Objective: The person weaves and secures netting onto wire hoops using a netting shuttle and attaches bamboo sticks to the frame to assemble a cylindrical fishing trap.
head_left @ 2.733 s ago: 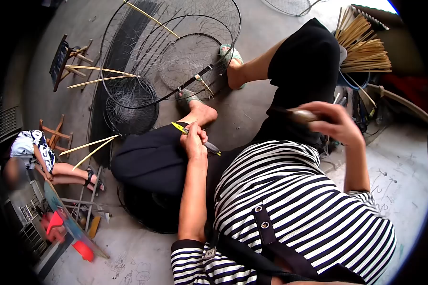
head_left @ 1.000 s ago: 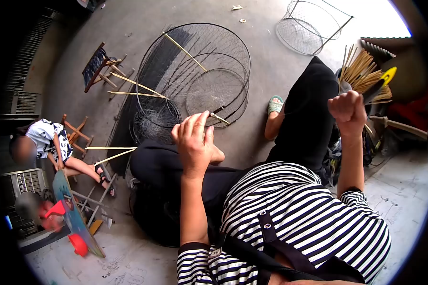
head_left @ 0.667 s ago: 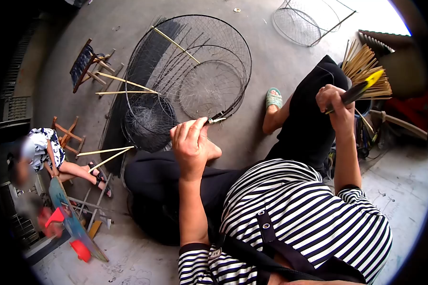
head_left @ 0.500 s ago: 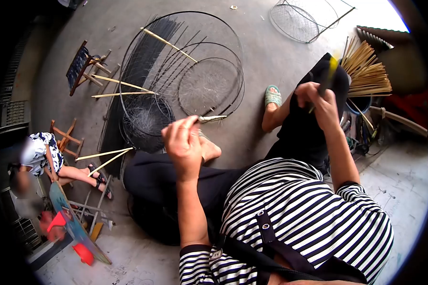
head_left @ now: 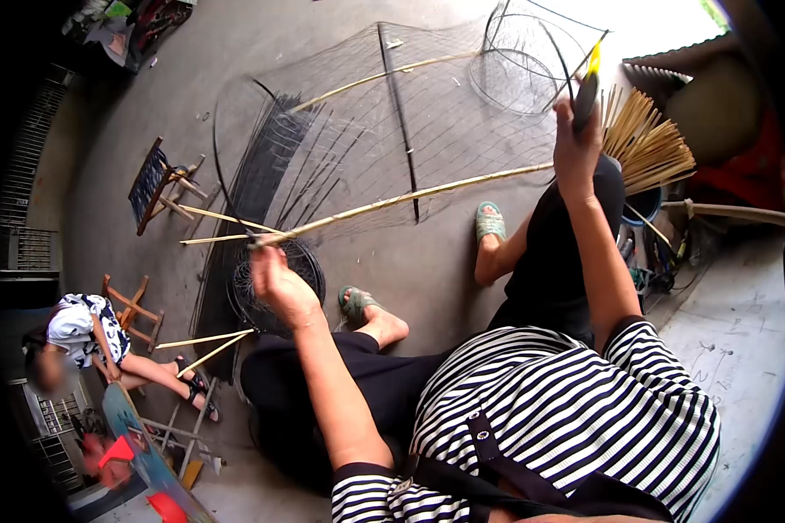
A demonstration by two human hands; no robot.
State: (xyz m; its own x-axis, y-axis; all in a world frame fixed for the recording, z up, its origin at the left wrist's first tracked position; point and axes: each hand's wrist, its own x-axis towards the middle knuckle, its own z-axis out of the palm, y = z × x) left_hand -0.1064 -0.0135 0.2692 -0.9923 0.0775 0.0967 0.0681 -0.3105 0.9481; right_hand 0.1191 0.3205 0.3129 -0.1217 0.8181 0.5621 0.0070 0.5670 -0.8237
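Note:
A hooped net [head_left: 358, 131] is stretched across the space between my two hands, with dark rings and pale sticks running along it. My left hand [head_left: 281, 286] is closed on the left end of the near bamboo stick [head_left: 410, 193], beside one ring. Raised at the right, my right hand [head_left: 577, 144] grips a black tool with a yellow tip [head_left: 588, 87] and is against the net's right-hand ring; how its fingers hold that ring is hard to make out. A round dark net bundle [head_left: 275, 281] lies on the floor behind my left hand.
Bamboo sticks [head_left: 647, 144] stand in a bucket at the right. A stool [head_left: 150, 186] and a seated person [head_left: 87, 336] are at the left. Long dark rods [head_left: 266, 166] lie on the floor. Another ringed net frame [head_left: 513, 80] is at the upper right.
The net, earlier a stack of rings near the floor, is now drawn out sideways. My left hand has moved left and down, and my right hand has risen; the tool stays in it.

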